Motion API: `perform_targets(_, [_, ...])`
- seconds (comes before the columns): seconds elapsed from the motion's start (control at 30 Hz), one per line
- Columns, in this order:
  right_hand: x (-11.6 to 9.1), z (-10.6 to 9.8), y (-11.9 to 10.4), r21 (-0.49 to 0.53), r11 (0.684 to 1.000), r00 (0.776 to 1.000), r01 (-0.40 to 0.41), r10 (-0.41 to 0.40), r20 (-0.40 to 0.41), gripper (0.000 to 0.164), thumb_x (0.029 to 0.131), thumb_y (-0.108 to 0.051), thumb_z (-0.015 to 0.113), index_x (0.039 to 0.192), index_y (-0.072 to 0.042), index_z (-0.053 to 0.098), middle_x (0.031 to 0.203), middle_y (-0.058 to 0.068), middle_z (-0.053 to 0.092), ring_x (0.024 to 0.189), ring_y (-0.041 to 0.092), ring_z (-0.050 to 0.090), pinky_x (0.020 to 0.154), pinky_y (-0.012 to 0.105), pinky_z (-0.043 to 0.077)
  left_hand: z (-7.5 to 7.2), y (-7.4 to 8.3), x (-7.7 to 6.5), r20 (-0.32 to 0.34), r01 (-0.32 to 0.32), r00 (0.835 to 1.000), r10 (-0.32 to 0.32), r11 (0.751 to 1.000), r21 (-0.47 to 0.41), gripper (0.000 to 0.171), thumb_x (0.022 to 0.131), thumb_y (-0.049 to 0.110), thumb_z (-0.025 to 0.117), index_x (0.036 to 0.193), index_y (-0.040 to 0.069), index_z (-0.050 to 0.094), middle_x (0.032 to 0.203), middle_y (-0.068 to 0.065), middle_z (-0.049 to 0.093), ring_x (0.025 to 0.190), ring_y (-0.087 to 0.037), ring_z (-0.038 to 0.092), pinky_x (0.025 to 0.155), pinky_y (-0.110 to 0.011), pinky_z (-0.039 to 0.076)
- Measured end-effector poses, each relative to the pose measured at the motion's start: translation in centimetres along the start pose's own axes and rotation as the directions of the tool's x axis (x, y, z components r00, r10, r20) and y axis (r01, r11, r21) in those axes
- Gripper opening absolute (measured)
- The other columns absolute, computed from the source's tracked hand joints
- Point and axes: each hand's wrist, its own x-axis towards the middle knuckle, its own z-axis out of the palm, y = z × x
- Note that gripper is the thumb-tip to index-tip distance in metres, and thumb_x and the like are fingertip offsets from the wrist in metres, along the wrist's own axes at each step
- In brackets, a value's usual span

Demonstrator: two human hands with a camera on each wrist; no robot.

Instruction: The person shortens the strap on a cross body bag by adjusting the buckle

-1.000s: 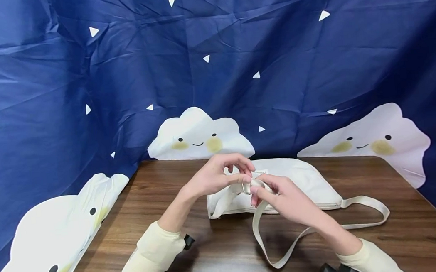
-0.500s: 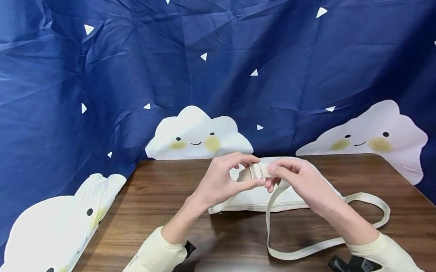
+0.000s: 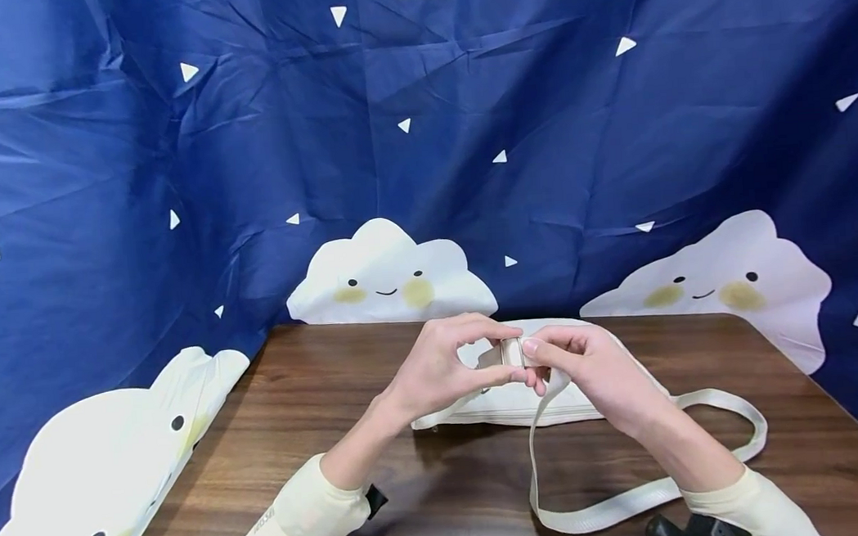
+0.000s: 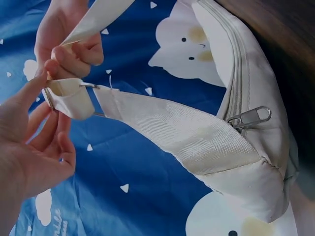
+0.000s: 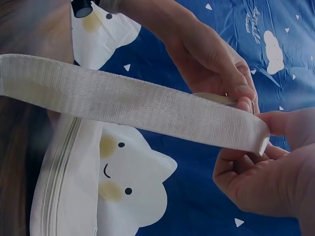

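A cream shoulder bag (image 3: 496, 407) lies on the table, mostly behind both hands. Its webbing strap (image 3: 599, 513) loops down in front and round to the right. My left hand (image 3: 438, 367) pinches the metal strap slider (image 3: 511, 353) by its top and bottom edges, thumb below and finger above. Just right of it, my right hand (image 3: 605, 376) pinches the strap between thumb and fingers. In the left wrist view, a small webbing loop (image 4: 74, 102) joins a metal ring beside the wide strap tab (image 4: 162, 125). The strap (image 5: 133, 105) stretches flat to the right fingers in the right wrist view.
A brown wooden table (image 3: 317, 373) bears the bag. Behind and to the left hangs a blue cloth (image 3: 317, 127) with printed clouds and triangles. A zipper pull (image 4: 253, 117) sits at the bag's end. Each sleeve has a dark device (image 3: 692, 531) at the wrist.
Both hands have moved slightly right. The slider has turned to face the head camera, and the left thumb and finger have spread to its opposite edges. The strap's front loop has shifted right.
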Motion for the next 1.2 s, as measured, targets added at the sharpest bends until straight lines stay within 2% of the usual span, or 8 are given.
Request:
perform_targets(0.2, [-0.1,-0.9,0.3,-0.006,0.999,0.999,-0.049,0.049,0.003,0.025,0.102,-0.025,0.063,0.098,-0.001,0.071,0.087,0.020,0.067,0.090,0.033,0.062,0.081,0.036,0.049,0.0,0.1,0.0,-0.006,-0.007,1.000,0.007,0.995,0.100,0.044,0.078,0.024,0.091,0.116,0.008,0.077,0.100,0.007,0.073,0.091,-0.005,0.060,0.088,-0.024,0.046])
perform_targets(0.3, [0.0,-1.2,0.3,-0.010,0.999,0.999,-0.047,0.047,0.009,0.022,0.102,-0.022,0.064,0.104,-0.001,0.070,0.088,0.019,0.068,0.090,0.029,0.063,0.077,0.033,0.048,-0.2,0.1,0.0,-0.013,-0.005,1.000,0.007,0.991,0.131,0.043,0.078,0.026,0.091,0.115,0.009,0.077,0.099,0.008,0.073,0.091,-0.005,0.059,0.088,-0.026,0.044])
perform_targets(0.43, [-0.1,-1.2,0.2,-0.006,1.000,0.999,-0.025,0.025,0.038,0.021,0.102,-0.019,0.064,0.102,0.001,0.070,0.087,0.020,0.068,0.087,0.030,0.062,0.078,0.034,0.050,-0.1,0.2,-0.2,-0.004,-0.020,1.000,0.021,0.990,0.140,0.042,0.079,0.027,0.091,0.114,0.008,0.077,0.094,0.009,0.071,0.089,-0.006,0.059,0.086,-0.027,0.044])
perform_targets(0.6, [-0.5,-1.1,-0.3,-0.030,0.999,1.000,-0.022,0.023,0.017,0.020,0.101,-0.021,0.066,0.098,-0.002,0.071,0.083,0.019,0.068,0.090,0.031,0.060,0.085,0.035,0.047,0.1,0.5,0.0,-0.014,-0.026,0.999,0.028,0.990,0.136,0.042,0.079,0.027,0.091,0.114,0.008,0.077,0.089,0.011,0.069,0.088,-0.004,0.059,0.085,-0.027,0.044])
perform_targets(0.87, [-0.9,-1.0,-0.9,-0.028,1.000,0.999,0.008,-0.006,0.040,0.019,0.102,-0.020,0.065,0.098,-0.002,0.071,0.085,0.018,0.066,0.092,0.032,0.060,0.083,0.035,0.048,0.2,0.8,0.3,-0.002,-0.046,0.999,0.046,0.991,0.123,0.043,0.077,0.028,0.092,0.113,0.010,0.077,0.095,0.010,0.071,0.092,-0.004,0.060,0.089,-0.026,0.044])
perform_targets(1.0, [-0.8,-0.7,-0.9,0.042,0.999,0.999,0.015,-0.017,0.042,0.020,0.103,-0.017,0.062,0.101,0.001,0.070,0.086,0.015,0.065,0.092,0.029,0.060,0.083,0.032,0.048,0.3,0.9,0.3,-0.008,-0.015,1.000,0.016,0.995,0.100,0.046,0.080,0.026,0.090,0.119,0.009,0.075,0.102,0.008,0.072,0.092,-0.003,0.060,0.088,-0.024,0.046])
perform_targets(1.1, [-0.8,-0.6,-1.0,0.109,0.994,0.999,0.018,-0.021,0.025,0.022,0.104,-0.016,0.060,0.103,0.005,0.068,0.085,0.013,0.064,0.089,0.027,0.059,0.080,0.030,0.047,0.4,0.9,0.2,-0.023,0.045,0.999,-0.044,0.998,0.050,0.050,0.080,0.024,0.090,0.124,0.009,0.071,0.111,0.007,0.072,0.092,-0.003,0.062,0.084,-0.024,0.048])
perform_targets(1.2, [-0.8,-0.6,-1.2,0.145,0.989,1.000,0.015,-0.017,0.015,0.024,0.105,-0.015,0.059,0.104,0.007,0.066,0.083,0.014,0.064,0.085,0.026,0.059,0.078,0.029,0.047,0.4,0.8,0.1,-0.036,0.099,0.994,-0.099,0.995,-0.002,0.047,0.079,0.024,0.091,0.121,0.012,0.071,0.110,0.009,0.071,0.091,-0.002,0.064,0.078,-0.026,0.049])
